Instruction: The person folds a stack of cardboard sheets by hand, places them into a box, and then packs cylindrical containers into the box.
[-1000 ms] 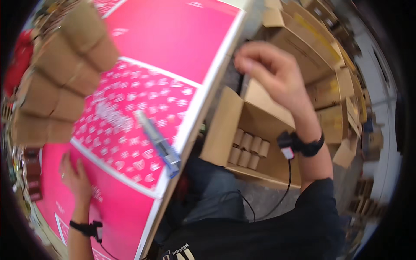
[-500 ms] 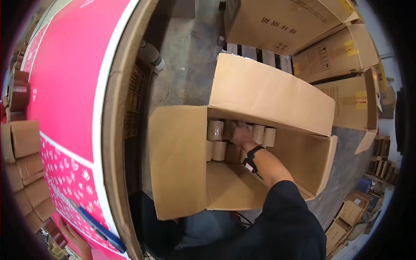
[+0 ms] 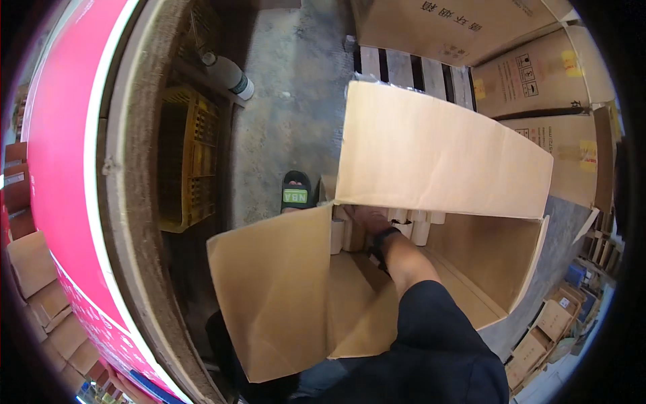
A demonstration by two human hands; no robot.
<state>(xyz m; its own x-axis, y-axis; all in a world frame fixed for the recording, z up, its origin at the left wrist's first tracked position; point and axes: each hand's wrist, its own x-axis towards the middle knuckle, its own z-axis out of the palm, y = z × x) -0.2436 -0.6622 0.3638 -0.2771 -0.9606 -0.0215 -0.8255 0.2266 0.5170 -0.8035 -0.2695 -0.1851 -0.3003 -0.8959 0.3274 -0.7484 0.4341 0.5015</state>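
Observation:
My right hand reaches into an open cardboard box standing in front of me, with a dark band on the wrist. Its fingers are down among pale cylindrical rolls lined along the far wall; the raised far flap and the wrist hide whether it grips one. At the lower left edge, part of my left hand lies with fingers stretched on the pink printed surface. Beside those fingers is a blue-handled utility knife, mostly cut off by the frame.
Large cardboard boxes stand on a pallet at the back right. Yellow crates sit under the table edge, near a white bottle. A foot in a dark slide sandal shows beyond the box's left flap. Small cartons stack at far left.
The view has shifted, bringing the foot and more of the crates into sight. My right hand now sits lower among the rolls, partly behind the flap. The left hand shows less.

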